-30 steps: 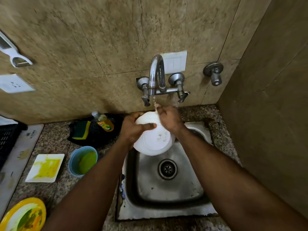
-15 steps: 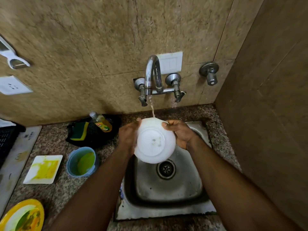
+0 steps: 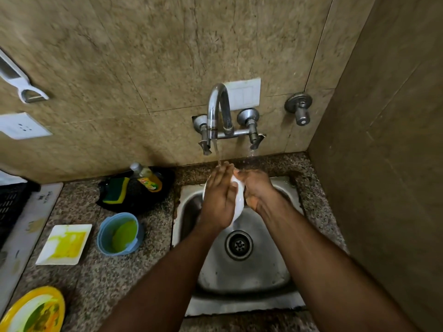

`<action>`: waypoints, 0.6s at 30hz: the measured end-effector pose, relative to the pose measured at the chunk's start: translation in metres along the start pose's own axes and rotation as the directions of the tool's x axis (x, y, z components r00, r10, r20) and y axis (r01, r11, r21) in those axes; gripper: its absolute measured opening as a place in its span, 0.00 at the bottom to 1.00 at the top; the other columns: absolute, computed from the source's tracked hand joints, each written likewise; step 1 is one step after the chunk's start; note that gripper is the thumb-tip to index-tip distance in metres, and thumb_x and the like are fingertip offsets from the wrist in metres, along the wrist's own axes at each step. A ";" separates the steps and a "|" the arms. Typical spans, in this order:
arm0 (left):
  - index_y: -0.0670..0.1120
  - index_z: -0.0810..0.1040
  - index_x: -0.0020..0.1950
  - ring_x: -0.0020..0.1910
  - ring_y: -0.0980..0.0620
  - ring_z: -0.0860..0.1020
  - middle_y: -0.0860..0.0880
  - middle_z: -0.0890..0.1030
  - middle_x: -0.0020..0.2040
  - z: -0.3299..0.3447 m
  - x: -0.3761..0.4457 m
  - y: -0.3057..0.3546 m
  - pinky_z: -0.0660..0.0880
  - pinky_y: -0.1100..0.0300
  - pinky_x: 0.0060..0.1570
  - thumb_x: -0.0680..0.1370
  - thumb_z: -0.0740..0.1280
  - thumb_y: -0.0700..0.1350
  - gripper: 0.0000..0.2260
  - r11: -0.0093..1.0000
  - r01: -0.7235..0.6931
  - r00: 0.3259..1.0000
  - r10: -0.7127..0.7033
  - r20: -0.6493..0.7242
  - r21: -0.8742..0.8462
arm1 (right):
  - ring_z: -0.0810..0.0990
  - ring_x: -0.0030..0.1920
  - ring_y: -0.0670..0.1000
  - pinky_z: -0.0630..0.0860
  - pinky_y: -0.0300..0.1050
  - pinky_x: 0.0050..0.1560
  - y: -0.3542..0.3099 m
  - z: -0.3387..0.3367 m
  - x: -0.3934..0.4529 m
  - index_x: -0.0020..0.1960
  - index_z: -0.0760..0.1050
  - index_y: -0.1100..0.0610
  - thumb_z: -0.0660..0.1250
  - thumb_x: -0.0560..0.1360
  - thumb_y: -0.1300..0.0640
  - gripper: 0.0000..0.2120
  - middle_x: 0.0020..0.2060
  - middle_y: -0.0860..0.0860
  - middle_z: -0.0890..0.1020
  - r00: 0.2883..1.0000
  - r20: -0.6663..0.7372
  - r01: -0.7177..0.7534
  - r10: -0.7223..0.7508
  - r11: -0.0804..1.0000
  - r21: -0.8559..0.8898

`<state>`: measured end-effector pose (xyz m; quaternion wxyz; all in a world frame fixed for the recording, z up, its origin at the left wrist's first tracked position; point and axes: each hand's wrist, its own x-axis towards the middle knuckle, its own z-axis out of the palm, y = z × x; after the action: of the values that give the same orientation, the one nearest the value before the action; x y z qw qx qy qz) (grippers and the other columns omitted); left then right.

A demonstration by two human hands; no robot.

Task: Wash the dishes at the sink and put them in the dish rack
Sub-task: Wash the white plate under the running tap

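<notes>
White bowl (image 3: 238,202) tilted on edge at frame centre above the sink (image 3: 242,305), left hand (image 3: 219,200) flat across it, right hand (image 3: 255,188) gripping its rim, tap (image 3: 217,109) water on fingertips, blue cup (image 3: 118,233) lower left on desk (image 3: 100,279)

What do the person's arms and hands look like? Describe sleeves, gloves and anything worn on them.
Both forearms are bare all the way to the bottom edge of the picture: no sleeve shows. The left hand and the right hand wear no gloves. No watch, bracelet or ring is visible on either wrist or on the fingers that show. Both hands are at the stream of tap water.
</notes>
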<state>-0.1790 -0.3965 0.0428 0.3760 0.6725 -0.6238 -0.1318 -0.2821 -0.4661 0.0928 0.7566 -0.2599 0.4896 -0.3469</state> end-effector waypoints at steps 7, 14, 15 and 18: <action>0.47 0.78 0.71 0.69 0.44 0.74 0.44 0.78 0.70 -0.022 0.025 -0.014 0.67 0.44 0.73 0.79 0.56 0.59 0.27 0.885 0.404 0.914 -0.383 0.132 -0.231 | 0.83 0.37 0.57 0.82 0.47 0.39 0.009 0.003 -0.013 0.56 0.79 0.73 0.70 0.78 0.65 0.11 0.43 0.62 0.85 0.995 -0.097 0.008 -0.011 0.999 -0.033; 0.60 0.51 0.83 0.82 0.53 0.54 0.54 0.57 0.82 -0.038 -0.008 -0.015 0.57 0.49 0.79 0.73 0.68 0.72 0.45 0.997 0.065 0.964 -0.049 0.260 -0.052 | 0.86 0.49 0.64 0.82 0.65 0.56 -0.003 0.007 -0.010 0.49 0.83 0.67 0.72 0.76 0.65 0.05 0.47 0.64 0.86 0.992 -0.116 0.031 -0.045 0.992 -0.118; 0.62 0.53 0.82 0.79 0.53 0.59 0.54 0.60 0.80 -0.043 -0.004 -0.018 0.61 0.51 0.76 0.67 0.73 0.72 0.50 0.978 0.175 0.954 -0.139 0.266 -0.115 | 0.86 0.50 0.65 0.82 0.66 0.55 -0.004 0.008 -0.013 0.51 0.82 0.69 0.72 0.76 0.65 0.07 0.48 0.65 0.86 0.994 -0.092 0.043 -0.054 0.991 -0.123; 0.64 0.61 0.77 0.71 0.54 0.70 0.56 0.69 0.73 -0.051 0.010 -0.018 0.72 0.54 0.67 0.57 0.83 0.66 0.52 0.874 0.358 0.916 -0.261 0.305 -0.327 | 0.85 0.49 0.65 0.82 0.67 0.52 -0.009 0.014 -0.021 0.55 0.80 0.71 0.72 0.78 0.62 0.12 0.51 0.67 0.85 0.996 -0.031 0.079 -0.083 0.989 -0.123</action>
<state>-0.1309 -0.3892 0.0688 0.3897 0.6574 -0.5124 -0.3918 -0.2776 -0.4549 0.1168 0.7156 -0.3189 0.5124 -0.3516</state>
